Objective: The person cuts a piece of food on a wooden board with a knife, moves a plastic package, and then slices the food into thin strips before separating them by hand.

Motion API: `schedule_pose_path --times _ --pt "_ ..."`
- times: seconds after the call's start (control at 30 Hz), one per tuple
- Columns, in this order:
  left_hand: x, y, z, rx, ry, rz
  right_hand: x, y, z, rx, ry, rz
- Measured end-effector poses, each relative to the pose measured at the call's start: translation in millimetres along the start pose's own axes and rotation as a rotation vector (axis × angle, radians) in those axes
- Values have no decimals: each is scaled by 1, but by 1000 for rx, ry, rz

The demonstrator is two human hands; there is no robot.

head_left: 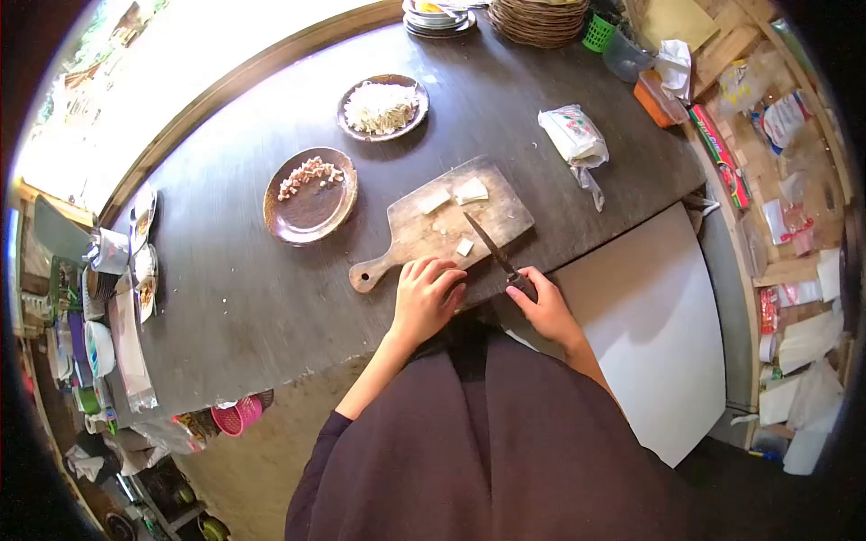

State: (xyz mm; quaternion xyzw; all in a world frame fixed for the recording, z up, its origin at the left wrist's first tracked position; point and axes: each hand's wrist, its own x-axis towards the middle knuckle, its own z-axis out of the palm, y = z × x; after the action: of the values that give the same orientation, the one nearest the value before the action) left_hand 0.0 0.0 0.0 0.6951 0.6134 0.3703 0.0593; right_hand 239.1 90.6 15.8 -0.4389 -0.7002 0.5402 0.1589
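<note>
My right hand (543, 307) is closed around the dark handle of a knife (488, 241), whose blade points up and left over the cutting board (410, 229). My left hand (427, 300) rests at the board's near edge, its fingers bent and close together; what is under them, if anything, is hidden. On the wooden board lie two larger white pieces, one at the left (434, 200) and one at the right (471, 190). A small white piece (465, 246) sits nearer to me, between my left hand and the blade.
A brown plate (311, 221) holds small pinkish pieces; another plate (344, 117) farther back holds pale shreds. At the right of the dark table (234, 316) lies a white plastic package (575, 135). Stacked dishes (437, 24) and woven plates (538, 22) stand at the back.
</note>
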Motion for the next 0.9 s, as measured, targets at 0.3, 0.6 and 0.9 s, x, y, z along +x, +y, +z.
schedule_pose_path --times 0.3,0.6,0.9 --pt "1 18 11 109 101 -149 12 8 -30 -170 -34 -79" --pt "1 35 26 180 115 -212 10 4 -47 -256 -83 -144" --pt "-7 48 34 181 174 -328 8 10 -56 -215 -91 -166"
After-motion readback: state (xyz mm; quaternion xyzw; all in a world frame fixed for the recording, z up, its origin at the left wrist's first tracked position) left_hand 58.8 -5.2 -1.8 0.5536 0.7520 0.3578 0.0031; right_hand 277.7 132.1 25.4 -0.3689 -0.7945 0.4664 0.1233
